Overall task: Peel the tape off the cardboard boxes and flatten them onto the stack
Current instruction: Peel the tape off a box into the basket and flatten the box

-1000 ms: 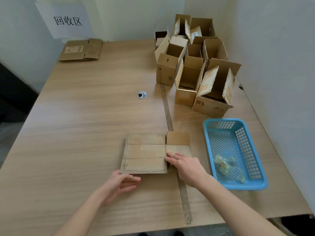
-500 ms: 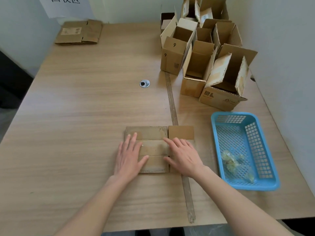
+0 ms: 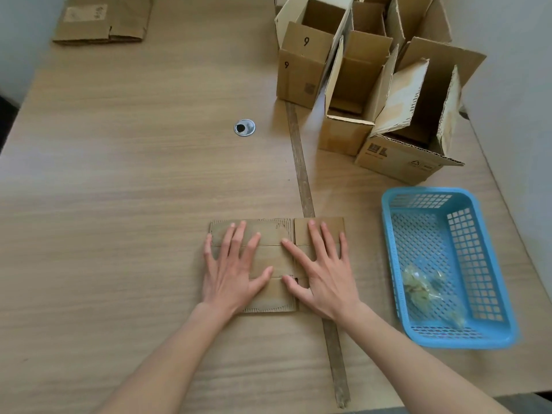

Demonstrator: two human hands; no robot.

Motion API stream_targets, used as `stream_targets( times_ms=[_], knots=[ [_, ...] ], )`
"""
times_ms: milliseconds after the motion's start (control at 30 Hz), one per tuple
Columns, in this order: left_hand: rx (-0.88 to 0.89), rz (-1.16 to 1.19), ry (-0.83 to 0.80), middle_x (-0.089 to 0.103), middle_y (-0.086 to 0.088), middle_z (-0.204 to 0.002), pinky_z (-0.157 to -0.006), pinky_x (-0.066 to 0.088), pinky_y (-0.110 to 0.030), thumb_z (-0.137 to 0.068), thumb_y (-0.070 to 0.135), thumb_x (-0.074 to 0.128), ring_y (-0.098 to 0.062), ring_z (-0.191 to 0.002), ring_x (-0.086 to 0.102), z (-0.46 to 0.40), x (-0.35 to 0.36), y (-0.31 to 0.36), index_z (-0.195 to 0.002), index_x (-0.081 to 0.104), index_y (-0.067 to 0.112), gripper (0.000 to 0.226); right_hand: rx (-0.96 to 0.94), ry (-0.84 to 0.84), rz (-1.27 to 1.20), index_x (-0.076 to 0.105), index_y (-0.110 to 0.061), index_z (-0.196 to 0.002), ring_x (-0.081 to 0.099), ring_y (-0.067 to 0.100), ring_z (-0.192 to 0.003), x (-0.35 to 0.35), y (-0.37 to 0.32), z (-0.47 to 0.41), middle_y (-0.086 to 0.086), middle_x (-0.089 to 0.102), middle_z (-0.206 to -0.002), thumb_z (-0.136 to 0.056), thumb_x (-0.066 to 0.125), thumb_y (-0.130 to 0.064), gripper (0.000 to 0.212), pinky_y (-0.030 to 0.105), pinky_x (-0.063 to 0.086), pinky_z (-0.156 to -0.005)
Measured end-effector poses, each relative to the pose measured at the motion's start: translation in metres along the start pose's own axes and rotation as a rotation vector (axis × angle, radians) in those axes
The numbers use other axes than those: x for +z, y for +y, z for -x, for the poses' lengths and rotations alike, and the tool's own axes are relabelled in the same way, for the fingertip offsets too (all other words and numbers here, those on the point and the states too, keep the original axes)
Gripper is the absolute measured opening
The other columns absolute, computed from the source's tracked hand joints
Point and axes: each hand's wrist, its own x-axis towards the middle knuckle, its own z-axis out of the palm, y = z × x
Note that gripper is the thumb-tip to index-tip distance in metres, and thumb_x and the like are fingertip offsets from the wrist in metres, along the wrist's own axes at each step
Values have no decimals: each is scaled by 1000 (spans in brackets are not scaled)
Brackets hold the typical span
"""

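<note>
**Inspector:** Cardboard boxes first. Where do they stand?

**Operator:** I see one flattened box (image 3: 276,258) lying flat on the tabletop (image 3: 119,189), just left of the blue basket (image 3: 490,339). It lies across a dark strip (image 3: 300,162) that runs along the tabletop. A cluster of open boxes (image 3: 367,82) stands upright beyond the basket, flaps raised; one is marked with a 9. The stack (image 3: 103,20) of flattened cardboard lies well apart from the basket, at the far left corner.

**Inspector:** State of the hands?

**Operator:** Both hands lie palm down on the flattened box, fingers straight and spread, gripping nothing. My left hand (image 3: 231,273) presses the side farther from the basket; my right hand (image 3: 324,273) presses the side nearer to it. The thumbs point toward each other and are close but not touching.

**Inspector:** Basket contents?

**Operator:** Crumpled clear tape (image 3: 424,289) lies on the basket floor. A round metal grommet (image 3: 244,127) sits in the tabletop, well left of the basket and beyond the flattened box.
</note>
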Motion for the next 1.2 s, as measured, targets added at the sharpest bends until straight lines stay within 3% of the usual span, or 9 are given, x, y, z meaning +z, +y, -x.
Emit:
stream_targets(
  times_ms=[200,500,667,800,933,1033,1200],
  knots=[
    [26,-31,-58,6,-4,-171,-119,7,-68,-85,80,34,-25,-157,6,0,-3,-3,-161,25,29,92,-11,-6,11,20,-52,-155,7,37,-155,-2,0,-2,15,7,-169,-90,39,-76,72,67,12,-118],
    [37,-62,-55,8,-7,-171,-119,8,-69,-84,83,33,-29,-157,11,-1,0,-4,-161,25,28,95,-14,-2,31,19,-51,-156,7,38,-155,1,0,-4,16,8,-168,-89,37,-77,74,68,13,-117],
    [9,-16,-190,-21,1,-169,-119,-12,-63,-84,87,14,-21,-155,-19,-4,-9,-7,-162,-1,37,94,14,-42,29,12,-53,-156,0,36,-156,-4,-4,-4,15,2,-169,-91,34,-77,72,67,8,-119],
    [-13,39,-278,-39,6,-161,-119,-13,-63,-83,87,15,-17,-149,-34,-6,-16,-10,-158,-10,47,89,29,-151,-45,-6,-59,-152,-22,29,-153,-11,0,-4,8,-20,-167,-96,19,-74,63,60,-10,-121],
    [-300,167,-181,-25,-5,-165,-119,-5,-63,-78,87,48,-26,-153,-21,10,-24,0,-151,4,61,90,148,-172,-117,-5,-54,-155,-25,23,-152,-22,3,10,7,-28,-165,-93,26,-76,73,49,-10,-124],
    [-503,243,-152,-2,-16,-166,-120,13,-60,-78,84,52,-33,-153,0,29,-27,16,-153,16,59,88,303,-165,-159,3,-51,-156,-27,25,-152,-31,-1,31,11,-28,-164,-88,30,-83,80,48,-7,-125],
    [-601,244,-127,24,-16,-151,-112,29,-52,-70,82,66,-36,-139,26,40,-32,32,-152,31,55,93,545,-163,-143,13,-50,-156,8,34,-154,-39,-16,55,20,9,-166,-83,40,-85,86,42,12,-124]
  ],
)
